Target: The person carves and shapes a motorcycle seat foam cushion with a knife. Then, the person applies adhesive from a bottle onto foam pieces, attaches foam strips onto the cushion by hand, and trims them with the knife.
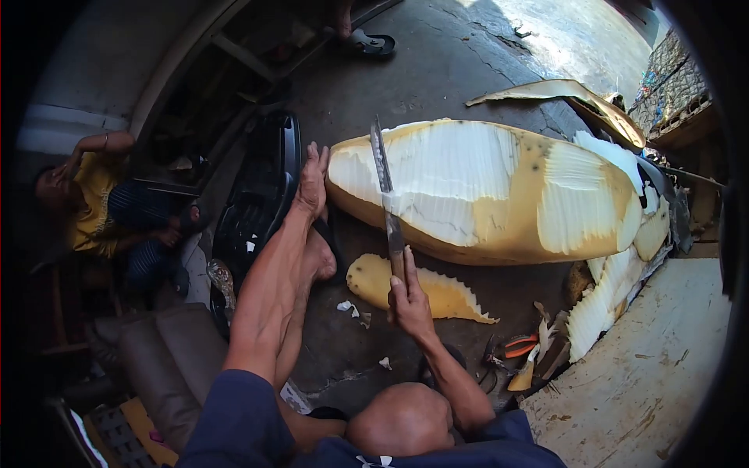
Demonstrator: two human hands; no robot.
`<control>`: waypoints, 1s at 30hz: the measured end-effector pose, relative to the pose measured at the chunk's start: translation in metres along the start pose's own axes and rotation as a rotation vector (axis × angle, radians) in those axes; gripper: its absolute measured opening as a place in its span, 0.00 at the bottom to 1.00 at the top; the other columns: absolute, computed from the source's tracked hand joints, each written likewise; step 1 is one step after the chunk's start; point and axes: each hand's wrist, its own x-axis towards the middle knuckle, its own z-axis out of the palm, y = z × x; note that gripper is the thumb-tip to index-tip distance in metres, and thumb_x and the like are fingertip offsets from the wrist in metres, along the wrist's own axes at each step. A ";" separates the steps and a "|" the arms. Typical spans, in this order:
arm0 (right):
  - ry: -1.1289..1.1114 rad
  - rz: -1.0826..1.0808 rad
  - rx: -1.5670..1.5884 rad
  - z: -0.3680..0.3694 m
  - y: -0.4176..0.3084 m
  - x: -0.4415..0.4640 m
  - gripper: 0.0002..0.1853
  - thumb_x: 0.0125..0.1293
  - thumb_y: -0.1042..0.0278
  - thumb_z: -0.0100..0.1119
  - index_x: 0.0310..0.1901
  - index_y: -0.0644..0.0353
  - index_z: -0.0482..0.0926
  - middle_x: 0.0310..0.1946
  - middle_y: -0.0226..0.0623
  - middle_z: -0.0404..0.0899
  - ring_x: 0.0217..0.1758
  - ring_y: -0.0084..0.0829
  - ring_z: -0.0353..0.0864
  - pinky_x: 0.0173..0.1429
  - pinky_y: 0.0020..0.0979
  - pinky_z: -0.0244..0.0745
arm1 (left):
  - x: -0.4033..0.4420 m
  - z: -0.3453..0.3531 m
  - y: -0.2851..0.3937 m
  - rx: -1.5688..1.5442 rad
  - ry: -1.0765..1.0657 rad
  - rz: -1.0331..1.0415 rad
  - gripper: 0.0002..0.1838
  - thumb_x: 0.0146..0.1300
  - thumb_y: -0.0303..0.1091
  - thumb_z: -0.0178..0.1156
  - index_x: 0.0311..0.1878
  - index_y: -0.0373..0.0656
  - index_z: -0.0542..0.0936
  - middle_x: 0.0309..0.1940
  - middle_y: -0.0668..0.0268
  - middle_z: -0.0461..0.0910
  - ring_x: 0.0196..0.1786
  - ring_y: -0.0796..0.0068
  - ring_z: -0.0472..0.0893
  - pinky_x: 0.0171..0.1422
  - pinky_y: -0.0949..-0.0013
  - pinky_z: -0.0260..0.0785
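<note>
A long yellow foam block [499, 195] with white cut areas lies across the floor. My right hand [411, 300] is closed on the handle of a long knife [386, 183], whose blade lies across the block's left part and points away from me. My left hand [314, 181], fingers stretched out, is against the block's left end. Below the block, near my right hand, is a cut-off yellow foam piece [421, 292] with a jagged edge.
A black plastic seat base [265, 179] is left of my left hand. Pliers with orange handles [520, 345] and foam scraps [605, 304] lie at the right, beside a worn board [640, 366]. A person in a yellow shirt [95, 204] sits far left. Sandal [373, 44] at top.
</note>
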 end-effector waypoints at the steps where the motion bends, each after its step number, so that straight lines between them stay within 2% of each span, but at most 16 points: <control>1: 0.024 -0.057 -0.045 -0.002 0.032 -0.031 0.37 0.81 0.63 0.48 0.83 0.38 0.42 0.23 0.29 0.70 0.18 0.20 0.69 0.22 0.26 0.71 | 0.008 -0.005 -0.007 -0.008 0.039 0.031 0.53 0.74 0.70 0.40 0.82 0.37 0.34 0.84 0.53 0.44 0.85 0.62 0.46 0.87 0.60 0.35; 4: -0.021 -0.033 -0.033 0.000 0.022 0.002 0.37 0.80 0.67 0.46 0.84 0.41 0.41 0.32 0.30 0.76 0.19 0.19 0.71 0.23 0.26 0.73 | 0.009 -0.002 -0.010 -0.064 0.108 0.041 0.55 0.73 0.71 0.43 0.82 0.38 0.33 0.84 0.53 0.45 0.85 0.61 0.48 0.87 0.58 0.35; 6: -0.054 0.003 0.037 0.011 -0.008 0.037 0.38 0.79 0.70 0.45 0.84 0.43 0.41 0.37 0.30 0.80 0.19 0.19 0.72 0.23 0.26 0.75 | 0.002 -0.024 -0.022 -0.164 -0.063 0.031 0.58 0.70 0.74 0.44 0.82 0.38 0.32 0.83 0.53 0.48 0.85 0.60 0.50 0.87 0.57 0.34; 12: -0.166 -0.177 0.066 0.029 -0.008 0.078 0.39 0.79 0.65 0.50 0.84 0.40 0.42 0.27 0.30 0.76 0.20 0.20 0.72 0.24 0.29 0.72 | -0.005 -0.024 -0.013 -0.298 0.019 -0.066 0.52 0.75 0.71 0.36 0.82 0.37 0.35 0.81 0.52 0.56 0.83 0.55 0.53 0.87 0.56 0.37; 14: -0.298 -0.116 0.025 0.028 -0.072 0.070 0.40 0.78 0.62 0.52 0.84 0.41 0.42 0.27 0.33 0.78 0.21 0.22 0.74 0.27 0.30 0.72 | -0.003 -0.018 -0.014 -0.162 0.139 -0.074 0.46 0.78 0.64 0.38 0.82 0.34 0.45 0.79 0.48 0.59 0.81 0.53 0.59 0.85 0.56 0.44; 16: -0.153 -0.522 -0.039 0.024 -0.098 0.055 0.42 0.78 0.61 0.54 0.84 0.44 0.40 0.27 0.36 0.79 0.23 0.25 0.76 0.31 0.30 0.73 | 0.019 -0.037 -0.030 0.531 -0.036 -0.036 0.36 0.80 0.57 0.41 0.76 0.35 0.62 0.69 0.47 0.71 0.72 0.51 0.71 0.77 0.55 0.60; 17: -0.048 -0.669 -0.036 0.014 -0.101 0.042 0.45 0.77 0.62 0.56 0.83 0.48 0.37 0.27 0.37 0.79 0.23 0.25 0.77 0.32 0.30 0.74 | -0.029 0.041 0.024 1.001 0.149 0.092 0.29 0.78 0.52 0.46 0.70 0.39 0.70 0.64 0.47 0.75 0.67 0.45 0.74 0.72 0.52 0.65; 18: 0.070 -0.810 -0.044 0.004 -0.105 0.028 0.48 0.75 0.63 0.58 0.83 0.51 0.34 0.27 0.38 0.80 0.24 0.26 0.78 0.34 0.30 0.75 | -0.017 0.040 0.003 1.094 0.045 0.402 0.36 0.77 0.52 0.49 0.76 0.32 0.61 0.73 0.39 0.65 0.76 0.41 0.65 0.81 0.52 0.55; 20: 0.145 -0.625 0.017 -0.036 -0.103 -0.020 0.43 0.74 0.61 0.62 0.81 0.57 0.48 0.47 0.54 0.85 0.45 0.45 0.89 0.52 0.39 0.79 | -0.036 0.093 0.008 1.379 -0.126 0.587 0.36 0.75 0.53 0.53 0.76 0.35 0.63 0.75 0.39 0.63 0.78 0.40 0.61 0.82 0.48 0.52; 22: 0.454 -0.673 -0.076 -0.072 -0.067 -0.039 0.36 0.73 0.63 0.64 0.77 0.59 0.59 0.37 0.43 0.85 0.35 0.32 0.86 0.43 0.33 0.80 | -0.060 0.135 0.002 1.648 -0.330 0.400 0.37 0.73 0.53 0.57 0.76 0.40 0.65 0.76 0.40 0.61 0.80 0.42 0.58 0.83 0.46 0.48; 23: 0.594 -0.554 -0.007 -0.087 -0.056 -0.057 0.32 0.73 0.62 0.63 0.74 0.60 0.63 0.34 0.39 0.82 0.31 0.29 0.83 0.39 0.31 0.78 | -0.060 0.134 -0.033 1.561 -0.191 0.651 0.28 0.69 0.46 0.63 0.67 0.41 0.75 0.72 0.43 0.66 0.75 0.41 0.65 0.80 0.48 0.53; 24: 0.730 -0.445 0.065 -0.103 -0.048 -0.072 0.29 0.74 0.62 0.62 0.72 0.61 0.67 0.30 0.35 0.80 0.27 0.26 0.80 0.34 0.29 0.77 | -0.061 0.136 -0.036 1.561 -0.202 0.669 0.28 0.69 0.46 0.63 0.67 0.41 0.75 0.72 0.43 0.66 0.75 0.41 0.65 0.80 0.48 0.53; 26: 0.964 -0.358 0.100 -0.137 -0.019 -0.094 0.25 0.77 0.59 0.57 0.69 0.63 0.67 0.26 0.24 0.72 0.23 0.15 0.73 0.28 0.22 0.70 | -0.063 0.140 -0.036 1.312 -0.311 0.645 0.20 0.61 0.39 0.68 0.52 0.39 0.79 0.62 0.49 0.73 0.68 0.46 0.69 0.72 0.47 0.58; 27: 1.045 -0.276 0.032 -0.153 -0.011 -0.110 0.26 0.77 0.58 0.57 0.69 0.64 0.68 0.29 0.29 0.76 0.26 0.21 0.77 0.32 0.26 0.74 | -0.067 0.146 -0.032 1.313 -0.287 0.683 0.13 0.59 0.32 0.68 0.44 0.39 0.79 0.53 0.52 0.76 0.60 0.50 0.74 0.66 0.50 0.63; 28: 1.127 -0.194 -0.037 -0.168 -0.003 -0.124 0.27 0.77 0.57 0.57 0.69 0.64 0.68 0.33 0.35 0.80 0.30 0.27 0.82 0.36 0.29 0.77 | -0.078 0.156 -0.022 1.315 -0.300 0.694 0.13 0.59 0.32 0.68 0.44 0.39 0.79 0.53 0.52 0.76 0.60 0.50 0.74 0.66 0.50 0.63; 30: 1.400 -0.216 -0.387 -0.188 0.016 -0.142 0.26 0.77 0.59 0.57 0.70 0.64 0.69 0.41 0.46 0.85 0.39 0.39 0.86 0.46 0.37 0.80 | -0.112 0.165 -0.005 1.386 -0.705 0.816 0.11 0.60 0.33 0.67 0.44 0.41 0.80 0.52 0.54 0.76 0.59 0.52 0.74 0.65 0.52 0.64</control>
